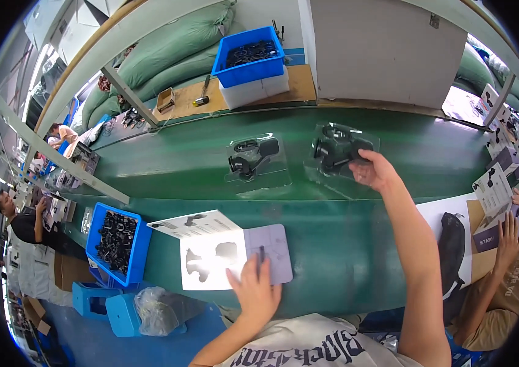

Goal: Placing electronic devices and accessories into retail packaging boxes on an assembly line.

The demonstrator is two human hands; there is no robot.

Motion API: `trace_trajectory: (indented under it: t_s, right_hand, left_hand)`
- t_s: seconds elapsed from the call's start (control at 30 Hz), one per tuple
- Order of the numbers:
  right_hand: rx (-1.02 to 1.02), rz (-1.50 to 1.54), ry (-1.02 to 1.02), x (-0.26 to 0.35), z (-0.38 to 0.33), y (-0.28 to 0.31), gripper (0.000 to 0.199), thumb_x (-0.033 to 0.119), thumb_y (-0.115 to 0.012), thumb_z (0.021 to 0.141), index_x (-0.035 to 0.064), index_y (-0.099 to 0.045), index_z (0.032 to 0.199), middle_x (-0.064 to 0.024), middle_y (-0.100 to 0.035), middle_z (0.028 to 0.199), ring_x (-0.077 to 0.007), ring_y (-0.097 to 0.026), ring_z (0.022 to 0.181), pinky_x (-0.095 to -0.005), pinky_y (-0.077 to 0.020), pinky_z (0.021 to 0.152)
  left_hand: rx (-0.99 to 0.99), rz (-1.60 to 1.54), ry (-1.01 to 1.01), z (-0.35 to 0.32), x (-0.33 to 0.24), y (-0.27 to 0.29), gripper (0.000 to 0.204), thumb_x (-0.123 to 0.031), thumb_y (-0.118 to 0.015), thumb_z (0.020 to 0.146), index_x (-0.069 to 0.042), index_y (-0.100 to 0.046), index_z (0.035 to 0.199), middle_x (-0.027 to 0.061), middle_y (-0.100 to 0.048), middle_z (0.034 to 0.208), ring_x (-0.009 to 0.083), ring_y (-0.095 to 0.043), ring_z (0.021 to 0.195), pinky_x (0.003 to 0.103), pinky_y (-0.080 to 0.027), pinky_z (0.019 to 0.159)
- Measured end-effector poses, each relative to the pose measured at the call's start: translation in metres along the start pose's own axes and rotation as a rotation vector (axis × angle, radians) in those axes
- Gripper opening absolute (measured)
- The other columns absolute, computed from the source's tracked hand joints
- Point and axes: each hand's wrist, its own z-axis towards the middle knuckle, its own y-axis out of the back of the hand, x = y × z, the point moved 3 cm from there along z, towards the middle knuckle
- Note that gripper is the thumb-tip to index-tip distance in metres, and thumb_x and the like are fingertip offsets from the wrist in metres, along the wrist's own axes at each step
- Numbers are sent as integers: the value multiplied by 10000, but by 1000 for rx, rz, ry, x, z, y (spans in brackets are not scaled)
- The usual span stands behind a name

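Note:
My right hand (375, 171) pinches the right edge of a clear plastic blister tray (340, 150) holding black accessory parts, over the green bench's far strip. A second clear tray (258, 160) with similar black parts lies to its left. My left hand (255, 292) rests with fingers spread on an unfolded white and purple card box (274, 235) near the bench's front edge. The white panel has shaped cut-outs, and its printed flap (201, 224) stands raised at the back. By my left fingertips a small dark strip (262, 253) shows on the purple panel; I cannot tell what it is.
A blue bin (118, 243) of small black parts stands at the left; another blue bin (248, 58) sits on the back shelf. At the right lie a black pouch (452, 241) and a co-worker's hands (509, 241) at a box (493, 229). Blue stools (122, 315) stand below left.

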Motion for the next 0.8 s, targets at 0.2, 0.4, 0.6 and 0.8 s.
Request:
trace_trajectory:
  t_s: [0.2,0.4,0.6,0.8]
  right_hand:
    - [120,40,-120,-60,-77,28,284,149,-669,930,-28,-610,1144,-183,-678,955,-265,-690,832,-330,-540,661]
    - [284,-223,-336,-133,-109,9,338,135,-673,913,-31,-645,1206,-162,-717,1014,-254,-701,876,-306,-550,723]
    - [427,-415,-439,-179,-125,-49,315,149,-697,910,6,-673,1190,-121,-730,1053,-228,-701,881,-279,-522,782]
    - [391,-385,-411,-193,-112,-75,305,135,-695,912,-8,-665,1179,-122,-728,1061,-221,-702,887,-277,-539,757]
  left_hand:
    - [-213,-482,266,-13,46,-3,490,-221,-628,949,32,-540,1359,234,-584,1286,332,-585,1127,482,-416,1033]
    - [-63,-795,622,-27,59,-6,401,-242,-486,1062,72,-569,1296,183,-652,1074,239,-613,907,350,-491,832]
    - [-139,-795,519,-33,59,-9,406,-257,-453,1082,74,-576,1281,114,-655,886,188,-562,723,319,-480,692]
    - [-251,-732,327,-34,51,-6,396,-260,-439,1089,64,-587,1262,74,-632,798,169,-536,679,305,-459,653]
